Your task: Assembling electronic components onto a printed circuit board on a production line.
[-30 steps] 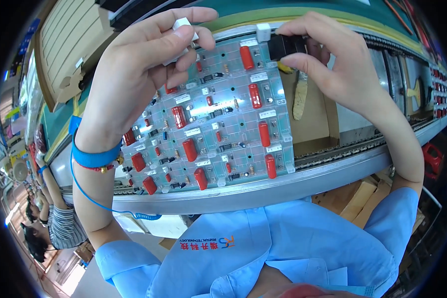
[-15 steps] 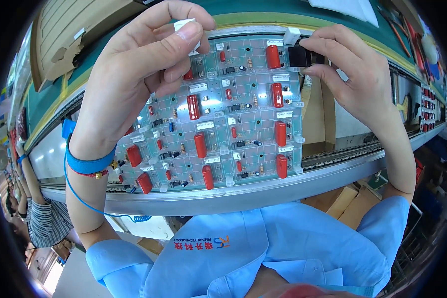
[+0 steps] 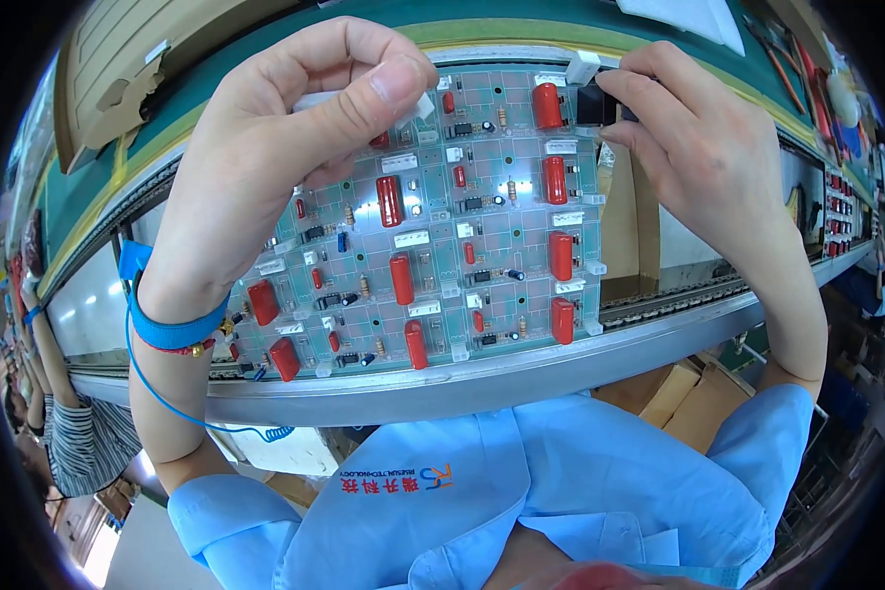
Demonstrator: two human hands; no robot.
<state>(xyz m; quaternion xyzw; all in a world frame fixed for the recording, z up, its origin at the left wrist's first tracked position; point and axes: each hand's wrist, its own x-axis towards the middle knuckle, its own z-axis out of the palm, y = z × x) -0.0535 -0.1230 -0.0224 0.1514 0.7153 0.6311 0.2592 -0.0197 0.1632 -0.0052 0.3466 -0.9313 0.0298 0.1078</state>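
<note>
The right hand (image 3: 703, 130) pinches the black block (image 3: 593, 106) at the far right corner of the boards (image 3: 477, 88), beside a red capacitor (image 3: 548, 106) and a white block (image 3: 582, 67); a light, square grip, with any push going straight down, should spare those neighbours. The left hand (image 3: 275, 147), its thumb pressed to curled fingers round white parts (image 3: 424, 106), hovers over the boards' far left side, and is best kept clear of the components below.
</note>
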